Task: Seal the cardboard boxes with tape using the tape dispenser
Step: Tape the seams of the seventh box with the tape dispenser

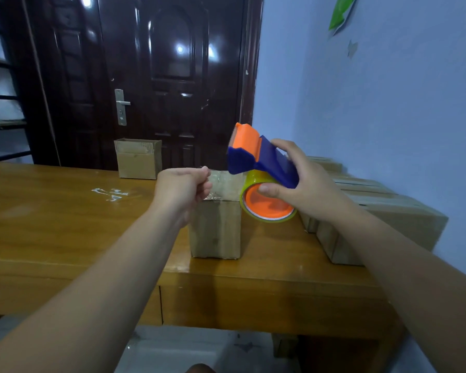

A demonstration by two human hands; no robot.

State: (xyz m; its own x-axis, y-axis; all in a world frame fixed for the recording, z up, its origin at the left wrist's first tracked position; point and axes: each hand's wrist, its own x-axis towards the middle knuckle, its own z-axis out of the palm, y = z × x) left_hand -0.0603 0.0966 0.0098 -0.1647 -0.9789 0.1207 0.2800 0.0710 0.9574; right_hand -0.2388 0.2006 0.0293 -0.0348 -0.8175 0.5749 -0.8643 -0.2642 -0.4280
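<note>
A small upright cardboard box stands on the wooden table, its top covered with clear tape. My right hand holds the blue and orange tape dispenser with its roll of clear tape just above and right of the box. My left hand is closed at the box's top left corner, fingers pinched together; whether a tape end is between them is unclear.
A row of closed cardboard boxes lines the wall at the right. An open-topped box sits at the table's far edge before a dark door. Scraps of clear tape lie on the table's left part.
</note>
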